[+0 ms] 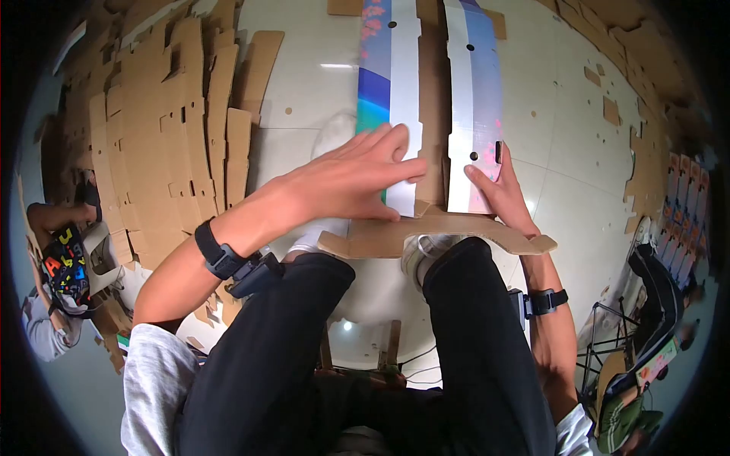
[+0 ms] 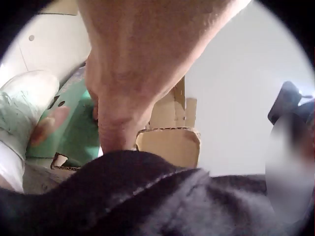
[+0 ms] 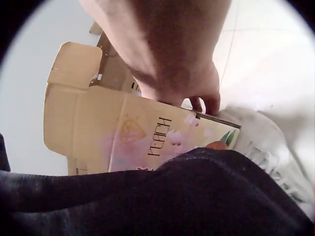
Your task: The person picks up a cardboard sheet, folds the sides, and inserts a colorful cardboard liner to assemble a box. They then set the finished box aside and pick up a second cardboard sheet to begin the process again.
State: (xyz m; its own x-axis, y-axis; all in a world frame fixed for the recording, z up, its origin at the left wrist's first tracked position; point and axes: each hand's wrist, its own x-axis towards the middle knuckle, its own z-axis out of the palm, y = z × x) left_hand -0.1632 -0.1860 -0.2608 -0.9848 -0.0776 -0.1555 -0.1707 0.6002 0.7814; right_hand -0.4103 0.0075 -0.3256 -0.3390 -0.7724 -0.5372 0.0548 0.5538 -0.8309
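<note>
A long printed cardboard box lies between the feet, its two long sides folded with white strips and a brown gap between them. My left hand lies over the left side near its close end, fingers spread and slightly bent. My right hand grips the outer edge of the right side, thumb on top and fingers beneath or behind. A brown end flap spreads across toward the knees. In the right wrist view the box side shows the word PEACH; the left wrist view shows a green side.
Stacked flat cardboard covers the floor at left. More cardboard and a row of printed pieces lie at right. Shoes flank the box's near end. Other people sit at the far left and far right.
</note>
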